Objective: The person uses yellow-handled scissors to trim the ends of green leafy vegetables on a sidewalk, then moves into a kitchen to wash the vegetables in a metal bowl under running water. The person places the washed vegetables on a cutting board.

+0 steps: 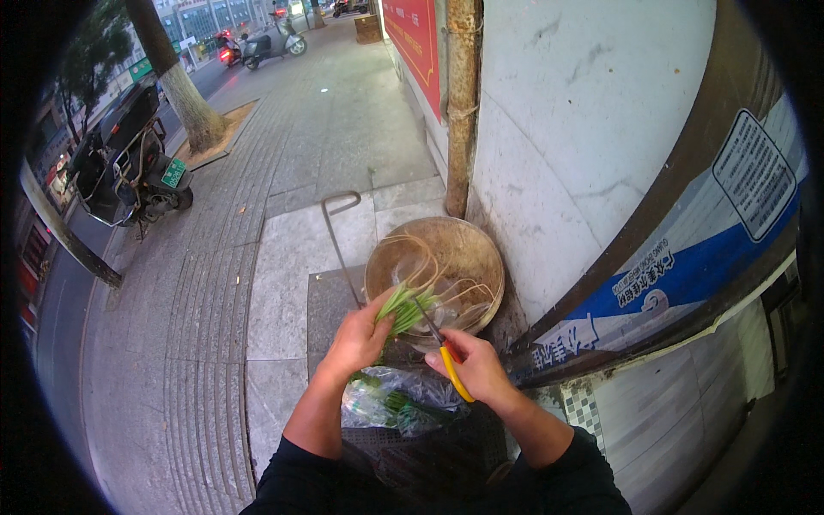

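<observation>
My left hand (359, 335) is closed round a bunch of green leafy stems (399, 305), held over the near side of a wide round worn basin (468, 249). My right hand (472, 369) grips scissors (457, 374) with yellow and red handles, their blades up among the cut ends of the stems. Tan strips and clear plastic lie in the basin. Below my hands, a clear plastic bag (403, 403) holds more greens on a dark perforated surface. A bent metal rod (335, 232) rises left of the basin.
A rusty pipe (461, 94) runs down the marble wall (584, 129) behind the basin. A dark frame with blue signage (704, 266) borders the right. On the paved walkway (206, 326) at left stand a parked scooter (129, 172), tree trunks (184, 86) and, farther off, more scooters (270, 51).
</observation>
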A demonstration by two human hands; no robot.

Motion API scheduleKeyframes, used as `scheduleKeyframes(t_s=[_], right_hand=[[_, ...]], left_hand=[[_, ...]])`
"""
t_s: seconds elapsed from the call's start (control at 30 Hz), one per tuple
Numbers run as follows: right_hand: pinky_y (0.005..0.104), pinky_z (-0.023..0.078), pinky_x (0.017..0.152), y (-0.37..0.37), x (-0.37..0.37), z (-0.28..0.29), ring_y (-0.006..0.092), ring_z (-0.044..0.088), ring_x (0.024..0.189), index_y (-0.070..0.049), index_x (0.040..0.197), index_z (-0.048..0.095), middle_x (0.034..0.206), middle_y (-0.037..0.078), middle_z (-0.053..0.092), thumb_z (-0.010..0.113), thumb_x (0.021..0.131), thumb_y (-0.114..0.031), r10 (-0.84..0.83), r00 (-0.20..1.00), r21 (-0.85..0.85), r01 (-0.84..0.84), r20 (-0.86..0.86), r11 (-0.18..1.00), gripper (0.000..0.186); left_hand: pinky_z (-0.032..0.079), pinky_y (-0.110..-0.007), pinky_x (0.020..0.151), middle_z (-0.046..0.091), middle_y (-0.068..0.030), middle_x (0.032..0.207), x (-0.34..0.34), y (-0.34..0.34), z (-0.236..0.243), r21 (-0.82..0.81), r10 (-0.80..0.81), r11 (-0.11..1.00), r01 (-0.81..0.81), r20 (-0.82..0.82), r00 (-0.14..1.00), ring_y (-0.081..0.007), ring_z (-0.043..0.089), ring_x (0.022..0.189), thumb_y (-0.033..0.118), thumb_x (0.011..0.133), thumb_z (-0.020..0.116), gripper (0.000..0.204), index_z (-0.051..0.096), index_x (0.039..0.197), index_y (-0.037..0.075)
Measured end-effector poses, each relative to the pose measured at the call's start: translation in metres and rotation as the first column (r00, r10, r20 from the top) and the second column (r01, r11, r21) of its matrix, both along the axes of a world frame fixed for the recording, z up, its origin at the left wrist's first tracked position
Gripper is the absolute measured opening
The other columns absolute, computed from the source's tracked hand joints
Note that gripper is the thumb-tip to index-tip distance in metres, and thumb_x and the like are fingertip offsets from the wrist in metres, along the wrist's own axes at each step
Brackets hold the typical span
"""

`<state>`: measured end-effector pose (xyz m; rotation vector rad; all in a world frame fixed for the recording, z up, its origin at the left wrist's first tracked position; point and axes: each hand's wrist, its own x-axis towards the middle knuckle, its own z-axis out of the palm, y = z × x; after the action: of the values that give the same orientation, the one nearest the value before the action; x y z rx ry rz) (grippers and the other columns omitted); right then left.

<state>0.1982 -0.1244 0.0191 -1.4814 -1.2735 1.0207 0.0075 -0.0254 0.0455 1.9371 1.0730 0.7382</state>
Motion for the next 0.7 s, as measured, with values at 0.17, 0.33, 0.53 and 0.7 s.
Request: scheduleKeyframes(t_s=[0.17, 0.33, 0.53, 0.7], right_hand=[[0.0272, 0.048, 0.065, -0.001, 0.001, -0.001, 0.0109, 0.054, 0.067, 0.001, 0.114, 0.061, 0.076, 0.006, 0.062, 0.078, 0.077, -0.032, 0.005, 1.0, 0.051, -0.006, 0.018, 0.999, 0.052], [0.0259, 0.048, 0.065, 0.0, 0.004, -0.005, 0.0089, 0.054, 0.067, 0.001, 0.113, 0.061, 0.077, 0.004, 0.063, 0.077, 0.079, -0.027, 0.032, 0.993, 0.007, -0.033, 0.11, 0.999, 0.047], [0.0219, 0.047, 0.065, 0.0, 0.005, -0.017, 0.0055, 0.055, 0.07, 0.001, 0.109, 0.062, 0.081, 0.002, 0.064, 0.071, 0.085, -0.015, -0.001, 0.97, -0.118, -0.029, -0.245, 0.993, 0.031], [0.0218, 0.046, 0.065, 0.0, 0.007, -0.025, 0.0057, 0.053, 0.072, 0.001, 0.111, 0.058, 0.081, 0.001, 0.061, 0.074, 0.082, -0.015, 0.073, 0.99, -0.06, -0.081, -0.119, 0.995, 0.037]], left_hand=[[0.051, -0.042, 0.074, 0.062, -0.0254, 0.093, -0.005, -0.002, 0.015, 0.097, -0.023, 0.995, 0.034, -0.109, 0.994, -0.0432, 0.06, 0.09, 0.008, 0.087, 0.054, 0.045, 0.051, 0.132, 0.013], [0.051, -0.041, 0.072, 0.063, -0.0248, 0.089, -0.005, -0.002, 0.021, 0.036, -0.044, 0.998, 0.051, -0.163, 0.986, -0.0416, 0.063, 0.086, 0.009, 0.087, 0.055, 0.044, 0.052, 0.131, 0.013], [0.05, -0.038, 0.078, 0.065, -0.0234, 0.097, -0.004, 0.007, 0.001, -0.041, -0.02, 0.999, 0.017, -0.087, 0.996, -0.0356, 0.066, 0.09, 0.011, 0.09, 0.054, 0.041, 0.052, 0.13, 0.01], [0.048, -0.035, 0.087, 0.063, -0.0217, 0.11, -0.004, 0.016, -0.016, -0.154, 0.072, 0.986, -0.057, 0.089, 0.993, -0.0283, 0.064, 0.103, 0.012, 0.092, 0.052, 0.038, 0.052, 0.13, 0.009]])
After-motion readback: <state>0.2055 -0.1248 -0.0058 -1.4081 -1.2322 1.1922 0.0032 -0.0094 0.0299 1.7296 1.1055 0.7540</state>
